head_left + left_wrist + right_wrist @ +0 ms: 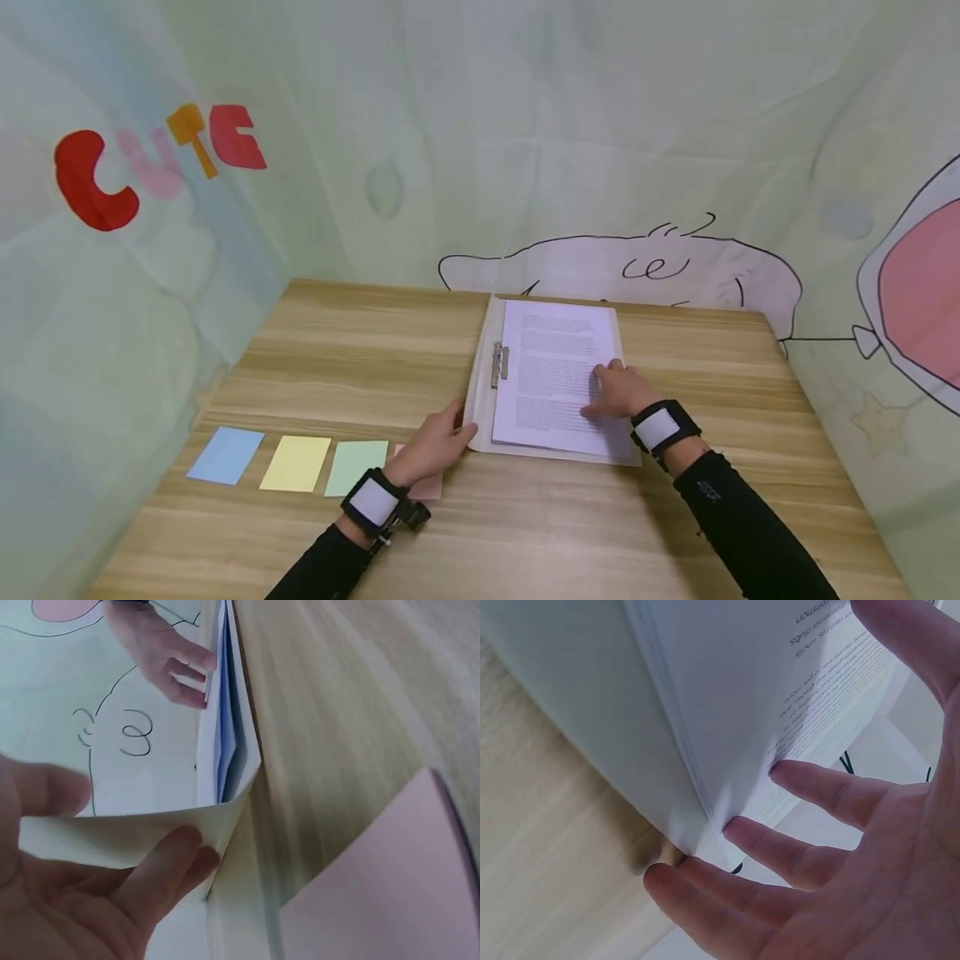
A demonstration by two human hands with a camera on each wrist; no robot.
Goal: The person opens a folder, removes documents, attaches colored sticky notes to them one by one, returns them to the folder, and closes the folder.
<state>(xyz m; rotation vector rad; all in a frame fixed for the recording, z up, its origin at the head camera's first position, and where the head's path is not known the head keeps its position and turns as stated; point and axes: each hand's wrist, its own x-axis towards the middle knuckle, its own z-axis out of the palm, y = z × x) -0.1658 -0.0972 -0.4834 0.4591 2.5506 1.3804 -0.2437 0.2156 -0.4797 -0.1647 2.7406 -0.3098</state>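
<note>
A white clip folder (pixel 483 417) lies open on the wooden table, with a stack of printed paper (pixel 551 367) beside its metal clip (pixel 497 365). My left hand (pixel 431 448) pinches the folder's raised left cover between thumb and fingers; in the left wrist view the cover (pixel 112 836) stands up along its fold. On the right side of the stack rests my right hand (pixel 621 393), its fingers spread. In the right wrist view its fingertips (pixel 742 829) touch the paper and reach to the folder's edge.
To the left lies a row of sticky note pads: blue (pixel 227 455), yellow (pixel 296 463), green (pixel 357 467) and pink (pixel 427 488), the pink one partly hidden by my left hand. A printed cloth backdrop (pixel 540 167) hangs behind the wooden table (pixel 360 350).
</note>
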